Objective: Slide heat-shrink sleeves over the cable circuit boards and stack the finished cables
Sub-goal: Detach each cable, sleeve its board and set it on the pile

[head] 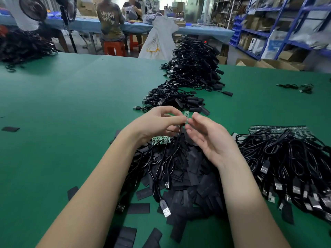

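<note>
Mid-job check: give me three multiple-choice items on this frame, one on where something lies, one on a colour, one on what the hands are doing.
1. Where do the unsleeved cables with bare circuit boards lie?
A. far left
B. near right
C. on the floor

2. What colour is the table surface?
A. green
B. grey
C. white

3. What state is the left hand in?
A. flat on the table
B. out of view
C. pinching a small circuit board

Answers:
1 B: the bare-board cable pile sits on the near right of the table.
2 A: the mat is green all over.
3 C: the left hand pinches the circuit board, while the right hand is open beside it.
</note>
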`<state>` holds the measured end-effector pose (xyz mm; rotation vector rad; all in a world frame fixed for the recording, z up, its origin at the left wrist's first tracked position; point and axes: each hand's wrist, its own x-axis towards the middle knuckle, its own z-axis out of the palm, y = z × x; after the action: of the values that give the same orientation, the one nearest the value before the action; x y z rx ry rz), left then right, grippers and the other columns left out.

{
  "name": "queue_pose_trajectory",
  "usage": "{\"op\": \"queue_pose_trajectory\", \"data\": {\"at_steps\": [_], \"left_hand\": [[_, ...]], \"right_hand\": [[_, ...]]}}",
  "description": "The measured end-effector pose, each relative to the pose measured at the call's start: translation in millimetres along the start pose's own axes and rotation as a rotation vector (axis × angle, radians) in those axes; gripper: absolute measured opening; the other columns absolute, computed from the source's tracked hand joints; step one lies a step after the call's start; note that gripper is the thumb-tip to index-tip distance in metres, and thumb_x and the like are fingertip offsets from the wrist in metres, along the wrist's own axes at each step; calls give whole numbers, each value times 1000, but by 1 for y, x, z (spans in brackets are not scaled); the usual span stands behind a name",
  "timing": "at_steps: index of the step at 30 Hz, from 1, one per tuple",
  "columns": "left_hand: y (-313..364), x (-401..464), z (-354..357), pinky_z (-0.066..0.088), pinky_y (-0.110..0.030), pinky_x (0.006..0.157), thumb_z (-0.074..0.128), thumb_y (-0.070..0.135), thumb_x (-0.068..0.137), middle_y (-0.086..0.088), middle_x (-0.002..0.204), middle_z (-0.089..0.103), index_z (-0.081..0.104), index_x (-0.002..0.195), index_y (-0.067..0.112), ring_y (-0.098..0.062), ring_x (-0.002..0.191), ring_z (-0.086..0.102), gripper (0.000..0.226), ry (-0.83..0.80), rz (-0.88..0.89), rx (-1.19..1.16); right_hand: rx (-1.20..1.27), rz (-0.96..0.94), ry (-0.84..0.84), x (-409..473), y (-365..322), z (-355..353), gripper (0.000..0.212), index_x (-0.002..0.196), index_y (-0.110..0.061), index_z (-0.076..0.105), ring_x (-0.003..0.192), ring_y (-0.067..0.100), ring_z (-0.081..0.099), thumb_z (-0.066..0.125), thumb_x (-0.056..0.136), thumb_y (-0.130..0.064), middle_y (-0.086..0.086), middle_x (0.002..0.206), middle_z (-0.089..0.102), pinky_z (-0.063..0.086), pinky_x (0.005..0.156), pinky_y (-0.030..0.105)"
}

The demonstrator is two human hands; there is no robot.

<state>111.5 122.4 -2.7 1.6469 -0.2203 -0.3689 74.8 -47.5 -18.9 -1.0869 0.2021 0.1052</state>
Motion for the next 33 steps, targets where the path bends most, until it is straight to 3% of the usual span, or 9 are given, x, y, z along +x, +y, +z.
{"op": "queue_pose_trajectory", "data": {"at_steps": [4, 6, 10, 14, 19, 22, 27, 31, 33], "left_hand": [[1, -2, -2, 56, -20, 61, 69, 10, 94, -1, 66, 63, 64, 90, 13, -7, 52, 61, 7, 119, -49, -43], [0, -1, -4, 55, -20, 57, 67, 8, 94, 0, 69, 63, 63, 86, 15, -7, 53, 63, 11, 185, -75, -47], [-3, 0, -9, 53, -19, 53, 66, 8, 93, -3, 76, 59, 62, 86, 14, -7, 55, 64, 11, 265, -94, 13], [-5, 1, -12, 51, -18, 51, 66, 8, 92, -2, 71, 61, 62, 85, 15, -8, 54, 60, 11, 274, -115, 44], [-4, 0, -13, 49, -18, 48, 65, 5, 92, 1, 63, 61, 61, 84, 13, -5, 49, 59, 12, 263, -119, 33], [-4, 0, -12, 48, -18, 47, 65, 5, 92, 0, 65, 60, 61, 85, 12, -5, 50, 59, 11, 259, -116, 29], [-4, 0, -14, 50, -19, 49, 66, 5, 91, 2, 63, 59, 61, 85, 13, -6, 51, 60, 11, 258, -104, 27], [-4, 0, -13, 50, -18, 48, 65, 5, 92, 7, 54, 57, 60, 84, 14, -5, 48, 58, 12, 257, -96, 33], [-3, 0, -12, 49, -18, 48, 65, 6, 93, 7, 54, 57, 60, 84, 14, -5, 48, 58, 13, 241, -93, 28]], "right_hand": [[-138, -30, -22, 3, 1, -4, 16, 107, -7, 71, 85, 17, 77, 67, 97, -19, 10, 97, 79, 58, 64, 20], [-444, -108, 5, 4, 3, -9, 8, 100, -15, 74, 71, 8, 72, 70, 94, -21, 2, 90, 79, 53, 58, 17], [-1094, -258, -31, 5, 7, -17, 11, 86, -31, 78, 70, -6, 67, 85, 78, -29, -17, 77, 76, 47, 71, 16], [-1227, -273, -188, 0, 4, -14, 22, 92, -46, 76, 59, -11, 54, 85, 78, -32, -15, 87, 72, 39, 64, 16], [-1455, -250, -252, 1, 5, -8, 36, 96, -62, 66, 89, -1, 55, 78, 83, -31, -23, 93, 53, 45, 82, 28], [-1526, -269, -217, 2, 10, -6, 32, 105, -59, 68, 90, 3, 52, 76, 84, -36, -23, 91, 47, 48, 87, 32], [-1521, -348, -138, 5, 13, -7, 17, 86, -51, 68, 90, 8, 56, 77, 80, -38, -17, 91, 55, 51, 84, 32], [-1300, -417, -105, 7, 9, -14, 17, 90, -47, 76, 66, -7, 55, 79, 80, -34, -30, 75, 64, 41, 63, 11], [-1134, -407, -106, 6, 6, -18, 17, 94, -44, 79, 66, -9, 59, 80, 82, -33, -37, 77, 67, 42, 62, 6]]}}
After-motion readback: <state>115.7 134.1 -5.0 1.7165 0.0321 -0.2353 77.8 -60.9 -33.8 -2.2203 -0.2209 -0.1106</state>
